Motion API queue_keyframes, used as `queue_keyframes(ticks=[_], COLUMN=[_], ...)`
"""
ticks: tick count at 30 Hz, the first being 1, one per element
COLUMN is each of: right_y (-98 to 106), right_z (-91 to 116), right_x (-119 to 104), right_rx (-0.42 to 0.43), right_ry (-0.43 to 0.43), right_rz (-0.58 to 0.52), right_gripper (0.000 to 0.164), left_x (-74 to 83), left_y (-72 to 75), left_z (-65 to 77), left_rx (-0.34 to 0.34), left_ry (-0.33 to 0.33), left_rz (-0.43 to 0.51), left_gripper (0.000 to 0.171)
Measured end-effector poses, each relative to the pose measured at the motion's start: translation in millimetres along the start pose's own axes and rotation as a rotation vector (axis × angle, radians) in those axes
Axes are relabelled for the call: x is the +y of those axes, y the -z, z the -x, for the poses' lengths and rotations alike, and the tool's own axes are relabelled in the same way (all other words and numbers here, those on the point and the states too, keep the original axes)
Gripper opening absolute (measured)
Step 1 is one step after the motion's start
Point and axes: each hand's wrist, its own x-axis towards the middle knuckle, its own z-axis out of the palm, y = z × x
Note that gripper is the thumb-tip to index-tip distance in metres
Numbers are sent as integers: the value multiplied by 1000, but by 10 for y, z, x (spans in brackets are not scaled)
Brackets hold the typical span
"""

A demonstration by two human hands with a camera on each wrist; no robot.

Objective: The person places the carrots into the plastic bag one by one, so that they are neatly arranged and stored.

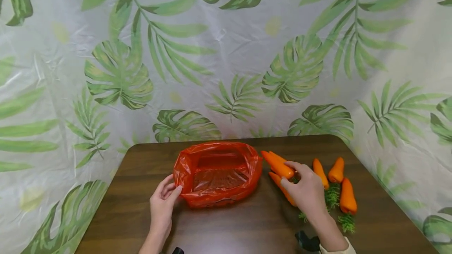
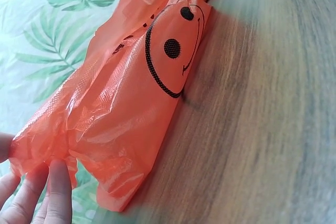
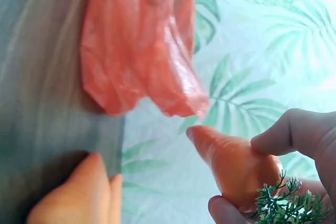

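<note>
An orange-red plastic bag with a printed smiling face stands on the table, its mouth spread wide. At its left side my left hand pinches the bag's rim between thumb and fingers. My right hand grips an orange carrot by its thick end, green leaves by the palm. The carrot's tip points at the bag's right edge, just short of it in the right wrist view. Below that hand lies another carrot, and one more orange tip shows behind the held one.
To the right of my right hand lie three carrots with green leafy tops. A dark strap-like object shows by the right wrist. Behind the brown table hangs a leaf-patterned sheet.
</note>
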Motion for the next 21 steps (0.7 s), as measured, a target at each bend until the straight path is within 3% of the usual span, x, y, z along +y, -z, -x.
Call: queue_keyframes(ticks=[13,21], right_y=[195,191], right_z=[-119,-178], right_x=[-251,-442], right_rx=[29,-53], right_ry=[61,29], right_rz=[-68,-154], right_gripper=[45,44], left_x=[-6,-13], left_y=[6,2], left_z=[-9,-4], left_rx=[-10,-6], left_ry=[-7,-8], left_rz=[5,-7], left_gripper=[48,48])
